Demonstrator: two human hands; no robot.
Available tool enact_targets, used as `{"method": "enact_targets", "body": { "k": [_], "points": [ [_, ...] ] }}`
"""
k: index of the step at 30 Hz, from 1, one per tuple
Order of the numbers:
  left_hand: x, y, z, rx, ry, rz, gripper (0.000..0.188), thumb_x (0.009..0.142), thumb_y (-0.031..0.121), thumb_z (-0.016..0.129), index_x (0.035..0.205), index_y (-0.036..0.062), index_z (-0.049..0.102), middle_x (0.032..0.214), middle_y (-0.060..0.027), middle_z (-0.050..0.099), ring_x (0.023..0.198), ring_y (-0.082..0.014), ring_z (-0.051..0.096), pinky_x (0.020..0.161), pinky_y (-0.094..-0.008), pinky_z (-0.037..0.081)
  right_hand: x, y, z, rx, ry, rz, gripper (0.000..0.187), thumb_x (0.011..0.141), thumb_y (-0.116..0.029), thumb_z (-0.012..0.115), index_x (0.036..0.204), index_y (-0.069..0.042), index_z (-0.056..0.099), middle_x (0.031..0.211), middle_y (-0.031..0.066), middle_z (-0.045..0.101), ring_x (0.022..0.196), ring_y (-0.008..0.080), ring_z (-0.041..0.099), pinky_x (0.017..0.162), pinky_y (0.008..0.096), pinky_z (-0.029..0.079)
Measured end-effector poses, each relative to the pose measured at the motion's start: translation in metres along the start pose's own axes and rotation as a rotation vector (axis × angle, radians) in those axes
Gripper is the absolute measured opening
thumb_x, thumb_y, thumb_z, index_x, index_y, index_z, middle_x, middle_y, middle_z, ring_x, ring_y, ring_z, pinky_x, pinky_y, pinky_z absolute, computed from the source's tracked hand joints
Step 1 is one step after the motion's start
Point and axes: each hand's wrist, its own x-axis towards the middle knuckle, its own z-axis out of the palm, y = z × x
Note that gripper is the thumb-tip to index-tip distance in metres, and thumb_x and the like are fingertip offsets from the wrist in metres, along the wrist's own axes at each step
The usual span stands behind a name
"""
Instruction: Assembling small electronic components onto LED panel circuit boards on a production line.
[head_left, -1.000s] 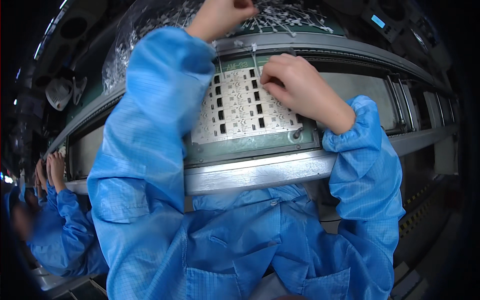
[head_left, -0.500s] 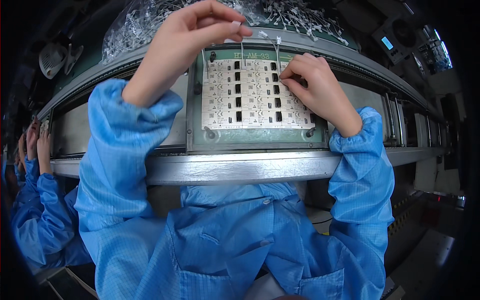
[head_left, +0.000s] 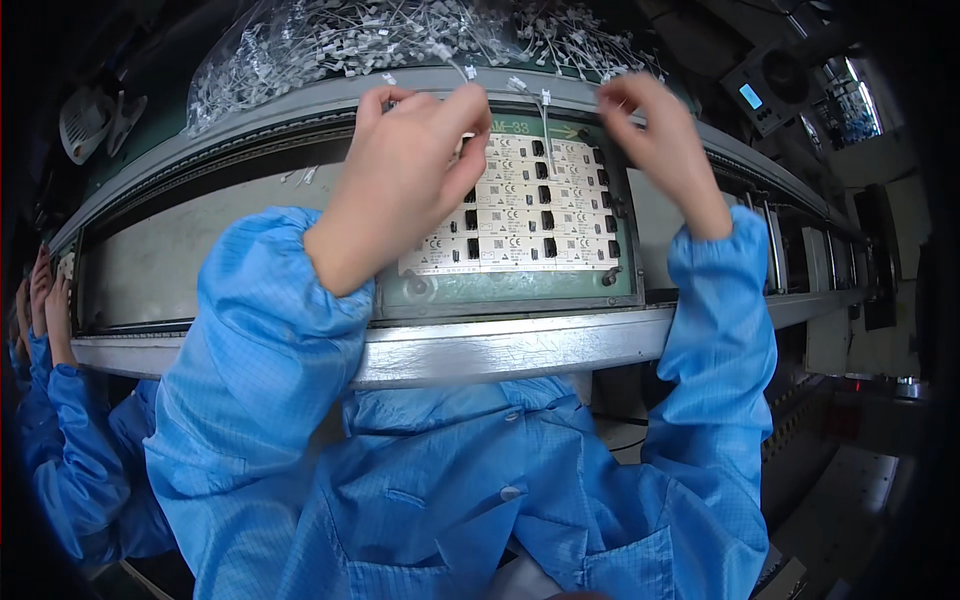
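Observation:
A panel of white printed circuit boards [head_left: 515, 222] with black components lies in a green fixture [head_left: 500, 288]. My left hand [head_left: 410, 165] covers the panel's upper left part. Its fingers are curled together, and whatever they grip is hidden. A white plug [head_left: 471, 73] on a thin wire stands up just beyond these fingers. Another white wired cable [head_left: 548, 130] rises from the panel's top middle and leans over the fixture's far edge. My right hand [head_left: 655, 135], slightly blurred, hovers by the fixture's far right corner; its thumb and fingers are apart with nothing visible between them.
Beyond the rail, many white cables [head_left: 330, 45] lie heaped, partly in a clear plastic bag. The metal rail [head_left: 510, 345] runs along the near side. A box with a lit display [head_left: 750, 97] stands far right. A co-worker's hands [head_left: 55, 310] show at the left.
My left hand has come down and nearer, from above the far edge onto the panel's left part. My right hand has left the panel and moved up and right, away from the cable.

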Motion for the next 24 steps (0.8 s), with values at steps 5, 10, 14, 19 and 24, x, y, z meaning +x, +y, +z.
{"method": "enact_targets", "body": {
  "k": [5,10,14,19,24],
  "points": [
    [-0.006,0.010,0.013,0.110,-0.042,-0.037,0.008,0.087,0.012,0.066,0.094,0.0138,0.062,0.082,-0.0003,0.063,0.091,-0.0232,0.060,0.094,-0.0502,0.035,0.039,0.085,0.001,-0.343,0.147,-0.005,0.021,0.091,-0.006,0.059,0.111,-0.010,0.068,0.093,0.0124,0.062,0.089,0.0316,0.064,0.079,0.0384,0.052],
    [-0.008,0.013,0.013,0.164,-0.192,-0.168,0.005,0.082,0.014,0.068,0.087,0.0135,0.067,0.092,-0.0011,0.059,0.095,-0.0257,0.055,0.093,-0.0484,0.035,0.047,0.114,0.018,-0.426,0.080,-0.171,0.020,0.089,-0.012,0.064,0.108,-0.014,0.069,0.094,0.0103,0.060,0.093,0.0321,0.062,0.080,0.0408,0.051],
    [-0.004,0.019,0.008,0.208,-0.232,-0.212,0.006,0.080,0.012,0.068,0.086,0.0126,0.068,0.094,-0.0005,0.061,0.097,-0.0253,0.053,0.093,-0.0475,0.035,0.051,0.085,0.011,-0.359,0.166,-0.238,0.007,0.086,-0.009,0.066,0.090,-0.004,0.068,0.088,0.0135,0.063,0.084,0.0338,0.063,0.074,0.0393,0.051],
    [-0.001,0.018,0.008,0.180,-0.264,-0.276,0.007,0.080,0.015,0.070,0.085,0.0115,0.073,0.092,0.0013,0.063,0.098,-0.0248,0.052,0.092,-0.0439,0.033,0.047,0.095,0.002,0.135,0.383,0.082,0.013,0.098,-0.015,0.055,0.102,-0.002,0.057,0.079,0.0129,0.064,0.075,0.0275,0.067,0.065,0.0368,0.051],
    [-0.001,0.012,0.001,0.163,-0.295,-0.333,0.009,0.081,0.017,0.070,0.087,0.0124,0.075,0.091,0.0015,0.064,0.097,-0.0247,0.052,0.090,-0.0420,0.033,0.047,0.058,-0.012,0.561,0.338,0.420,0.012,0.102,-0.017,0.053,0.106,-0.007,0.055,0.073,0.0036,0.062,0.056,0.0091,0.061,0.046,0.0230,0.042]
  ]
}}
